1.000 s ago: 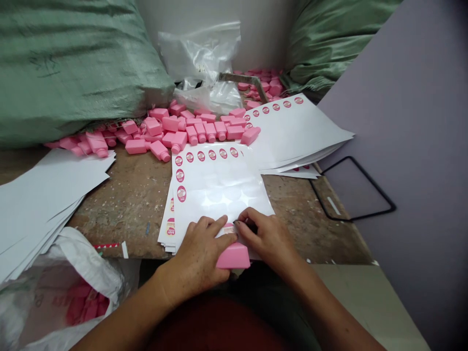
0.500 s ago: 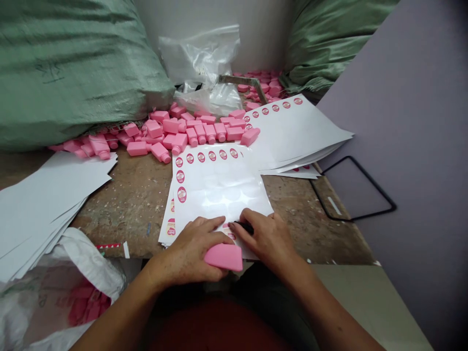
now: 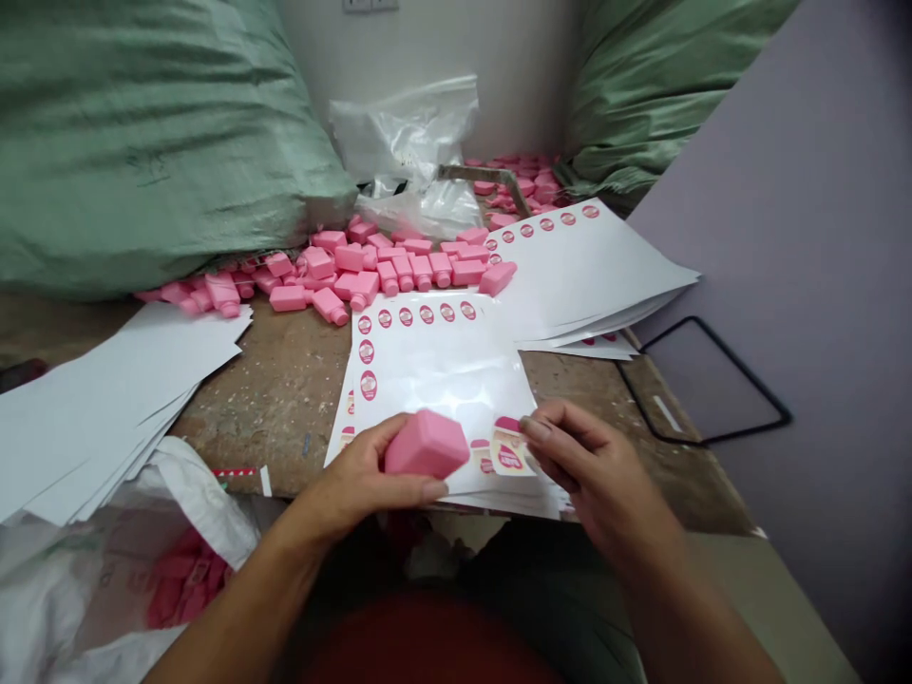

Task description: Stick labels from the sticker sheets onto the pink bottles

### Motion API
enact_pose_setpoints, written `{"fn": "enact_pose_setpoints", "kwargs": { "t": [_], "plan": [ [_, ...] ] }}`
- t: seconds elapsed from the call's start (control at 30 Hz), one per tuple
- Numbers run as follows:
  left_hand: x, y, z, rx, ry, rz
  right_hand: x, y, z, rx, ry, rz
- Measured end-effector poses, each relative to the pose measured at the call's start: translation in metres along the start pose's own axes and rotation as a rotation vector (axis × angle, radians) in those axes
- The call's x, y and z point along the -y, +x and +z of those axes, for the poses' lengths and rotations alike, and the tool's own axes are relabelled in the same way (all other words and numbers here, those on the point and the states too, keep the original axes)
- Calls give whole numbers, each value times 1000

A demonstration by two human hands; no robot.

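My left hand [image 3: 363, 475] is closed around a pink plastic bottle [image 3: 427, 445], its flat base end turned toward the right. Between thumb and fingers, my right hand [image 3: 584, 456] pinches a peeled sticker label [image 3: 509, 446] with a dark pink top and the word BABY on a heart shape. A small gap separates the label from the bottle. Beneath both hands lies a glossy white sticker sheet [image 3: 434, 366], with oval stickers left along its top and left edges and another label near its lower edge.
Several pink bottles [image 3: 356, 258] are heaped behind the sheet. More sticker sheets [image 3: 577, 275] lie at the right, and white sheets [image 3: 135, 380] at the left. Large green sacks [image 3: 149, 152] stand behind. An open white sack [image 3: 78, 608] holds pink bottles. A black wire frame [image 3: 712, 437] juts out right.
My right hand has lifted a label off the sheet and moved right and slightly up. My left hand has raised and turned the bottle. The camera view has shifted slightly.
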State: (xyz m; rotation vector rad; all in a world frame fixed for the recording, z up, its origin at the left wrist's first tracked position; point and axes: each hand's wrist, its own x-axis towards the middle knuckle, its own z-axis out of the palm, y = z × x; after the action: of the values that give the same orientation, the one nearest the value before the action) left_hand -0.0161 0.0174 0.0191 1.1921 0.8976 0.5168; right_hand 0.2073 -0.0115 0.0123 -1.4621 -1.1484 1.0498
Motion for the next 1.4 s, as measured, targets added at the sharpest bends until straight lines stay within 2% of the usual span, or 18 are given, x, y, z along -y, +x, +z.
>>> {"fn": "enact_pose_setpoints", "kwargs": {
  "t": [0.07, 0.17, 0.3, 0.5, 0.9, 1.17, 1.23, 1.33, 1.4],
  "plan": [
    [4, -2, 9, -87, -302, -23, 6, -5, 5, 15, -9, -22],
    [14, -2, 23, -75, -623, -5, 13, -9, 15, 52, -87, -41],
    [20, -1, 36, -92, -790, 26, 17, -11, 26, 71, -155, -47],
    [16, -3, 42, -97, -801, 81, 16, -10, 32, 54, -169, -60],
    [20, -2, 42, -85, -761, 114, 12, -6, 31, 46, -209, -79],
    [16, -2, 46, -173, -650, 30, 3, -8, 32, 7, -368, -145],
    [17, -2, 46, -195, -619, 25, 0, -8, 29, -43, -473, -218],
    [17, -3, 43, -199, -588, 10, -4, -7, 21, -199, -610, -296],
    [17, -4, 42, -192, -572, -13, -5, -7, 18, -237, -568, -287]
  ]
}}
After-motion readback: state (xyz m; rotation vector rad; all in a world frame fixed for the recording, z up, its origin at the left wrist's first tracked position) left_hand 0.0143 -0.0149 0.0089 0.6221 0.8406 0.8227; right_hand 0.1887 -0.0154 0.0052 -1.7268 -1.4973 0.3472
